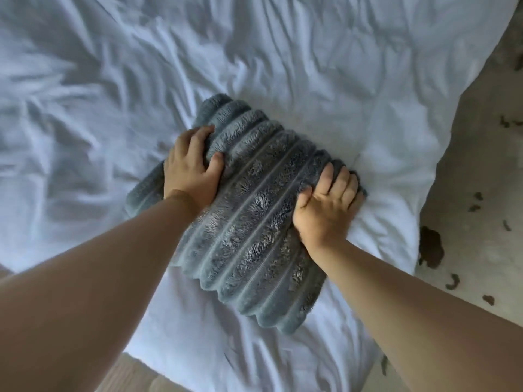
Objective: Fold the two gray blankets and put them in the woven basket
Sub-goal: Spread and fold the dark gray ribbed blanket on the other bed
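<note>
From my feed I see 1 gray blanket (pixel 254 222), ribbed and plush, folded into a thick rectangular bundle that lies on the rumpled white duvet (pixel 311 66) of a bed, toward the bed's near right part and closer to its right edge than to its far side. The left hand (pixel 189 171) grips the bundle's far left corner, its thumb pressed on top and its fingers curled over the edge, their tips buried in the pile. The right hand (pixel 328 205) clamps the right edge the same way, thumb on top, with its fingertips hidden under the fold. A lower layer juts out at the left and is partly covered by the left forearm, so I cannot count the layers. Motion blur softens the duvet's creases. Beyond the right edge is a pale floor (pixel 475 165) with dark blotches I cannot identify. The bed's near corner is cut off by the bottom of my view.
</note>
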Demonstrator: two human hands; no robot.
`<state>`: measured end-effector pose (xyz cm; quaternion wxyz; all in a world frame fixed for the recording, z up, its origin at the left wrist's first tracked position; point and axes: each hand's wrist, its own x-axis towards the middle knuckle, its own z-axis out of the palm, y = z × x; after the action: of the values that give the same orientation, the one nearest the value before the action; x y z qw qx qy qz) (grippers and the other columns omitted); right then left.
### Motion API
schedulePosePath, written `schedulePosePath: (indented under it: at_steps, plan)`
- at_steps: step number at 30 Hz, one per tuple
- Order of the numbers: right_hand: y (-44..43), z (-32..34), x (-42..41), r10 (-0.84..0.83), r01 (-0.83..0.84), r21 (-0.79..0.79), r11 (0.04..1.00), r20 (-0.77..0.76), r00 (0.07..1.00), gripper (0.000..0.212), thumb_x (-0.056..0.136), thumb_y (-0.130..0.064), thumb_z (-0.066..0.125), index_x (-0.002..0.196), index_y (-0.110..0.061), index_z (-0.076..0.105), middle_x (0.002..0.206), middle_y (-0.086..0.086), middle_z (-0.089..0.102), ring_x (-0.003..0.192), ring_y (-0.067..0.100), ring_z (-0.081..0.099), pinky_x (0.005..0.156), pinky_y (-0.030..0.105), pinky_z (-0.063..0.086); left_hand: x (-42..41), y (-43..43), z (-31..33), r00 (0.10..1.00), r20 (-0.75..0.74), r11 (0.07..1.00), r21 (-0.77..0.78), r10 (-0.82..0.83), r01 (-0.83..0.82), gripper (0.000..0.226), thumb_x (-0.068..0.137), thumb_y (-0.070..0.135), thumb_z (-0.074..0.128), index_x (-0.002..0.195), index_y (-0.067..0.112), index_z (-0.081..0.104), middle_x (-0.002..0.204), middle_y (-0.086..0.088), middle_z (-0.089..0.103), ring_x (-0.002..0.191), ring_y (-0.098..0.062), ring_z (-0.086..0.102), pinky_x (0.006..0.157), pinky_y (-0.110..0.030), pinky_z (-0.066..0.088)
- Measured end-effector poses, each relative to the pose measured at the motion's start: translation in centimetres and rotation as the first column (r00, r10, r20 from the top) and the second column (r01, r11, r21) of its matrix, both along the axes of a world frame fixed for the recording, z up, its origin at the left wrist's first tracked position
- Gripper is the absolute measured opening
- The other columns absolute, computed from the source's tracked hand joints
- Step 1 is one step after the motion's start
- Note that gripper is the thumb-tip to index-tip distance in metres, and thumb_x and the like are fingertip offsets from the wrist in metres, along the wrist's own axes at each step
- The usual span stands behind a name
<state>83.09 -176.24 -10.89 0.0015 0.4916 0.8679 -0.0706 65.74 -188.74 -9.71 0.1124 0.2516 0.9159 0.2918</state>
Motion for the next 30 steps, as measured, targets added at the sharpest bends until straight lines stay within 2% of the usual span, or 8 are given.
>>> schedulePosePath:
  at_steps: [5,9,14,17,20,23,25,30]
  plan:
    - [0.7,6.3,2.2,0.018,-0.034,-0.353,0.935,-0.049,0.999,0.07,0.094,-0.042,0.047,0.152,-0.018,0.018,0.159,0.013,0.011,0.146,0.029,0.009,0.118,0.045,0.007,0.1,-2.4,5.5,0.955,0.292,0.997,-0.036,-0.054,0.067,0.06,0.089,0.036,0.058,0.144,0.034,0.035,0.147,-0.002,0.029,0.136,-0.022,0.03,0.109,-0.026,0.017]
    - [-0.3,9.9,4.7,-0.332,0.08,-0.621,0.78,-0.301,0.894,0.094,0.073,-0.039,0.079,0.148,-0.015,0.027,0.151,0.012,0.028,0.139,0.028,0.029,0.114,0.044,0.029,-1.4,-3.6,7.7,0.912,0.41,0.986,-0.141,-0.02,0.085,0.083,0.081,0.045,0.07,0.148,0.031,0.024,0.147,-0.006,0.027,0.134,-0.029,0.033,0.108,-0.036,0.028]
    - [-1.2,8.7,5.5,-0.783,0.275,-0.924,0.266,-0.04,0.621,0.088,0.065,-0.048,0.081,0.138,-0.013,0.044,0.123,0.008,0.063,0.108,0.025,0.061,0.099,0.039,0.046,-4.9,-3.0,7.2,0.733,0.68,0.98,-0.131,-0.023,0.152,0.126,0.044,0.071,0.078,0.146,0.019,0.026,0.133,-0.005,0.051,0.119,-0.024,0.05,0.106,-0.042,0.036]
    - [-1.9,6.9,4.9,-0.844,0.159,-0.987,0.013,0.075,0.532,0.078,0.059,-0.053,0.076,0.124,-0.013,0.059,0.112,0.012,0.07,0.101,0.03,0.067,0.086,0.038,0.055,-6.7,-2.4,5.3,0.588,0.792,0.947,-0.04,-0.164,0.319,0.102,0.034,0.085,0.069,0.121,0.035,0.051,0.103,0.019,0.061,0.098,-0.002,0.054,0.097,-0.035,0.035]
    - [-2.8,5.1,3.9,-0.919,0.055,-0.997,-0.058,0.075,0.388,0.09,0.054,-0.051,0.082,0.131,-0.012,0.055,0.124,0.018,0.064,0.109,0.035,0.064,0.094,0.045,0.052,-7.6,-2.5,3.6,0.548,0.816,0.957,0.02,-0.182,0.288,0.092,0.038,0.086,0.066,0.114,0.035,0.056,0.106,0.017,0.065,0.105,-0.008,0.057,0.093,-0.03,0.038]
    - [-2.6,4.3,3.3,-0.936,0.248,-0.967,0.055,0.037,0.35,0.126,0.039,-0.056,0.083,0.147,-0.014,0.031,0.14,0.014,0.048,0.123,0.033,0.052,0.108,0.05,0.039,-7.0,-2.5,2.1,0.659,0.735,0.973,0.008,-0.163,0.231,0.091,0.06,0.073,0.068,0.136,0.028,0.045,0.137,-0.006,0.049,0.131,-0.027,0.038,0.111,-0.047,0.025]
    - [-2.3,4.5,3.2,-0.945,0.22,-0.973,0.073,0.003,0.326,0.114,0.048,-0.049,0.082,0.145,-0.013,0.034,0.135,0.012,0.054,0.12,0.031,0.056,0.106,0.049,0.041,-6.7,-2.1,2.4,0.65,0.751,0.978,-0.029,-0.114,0.205,0.082,0.067,0.066,0.065,0.137,0.029,0.043,0.139,-0.008,0.046,0.127,-0.023,0.039,0.107,-0.04,0.025]
    - [-1.4,8.4,3.8,-0.934,-0.008,-0.991,-0.136,0.125,0.334,0.058,0.069,-0.042,0.075,0.116,-0.009,0.068,0.118,0.017,0.067,0.108,0.034,0.065,0.094,0.045,0.051,-6.0,-1.1,6.7,0.416,0.909,0.975,-0.08,-0.012,0.205,0.057,0.057,0.07,0.061,0.098,0.031,0.058,0.1,0.007,0.058,0.087,-0.008,0.052,0.092,-0.03,0.026]
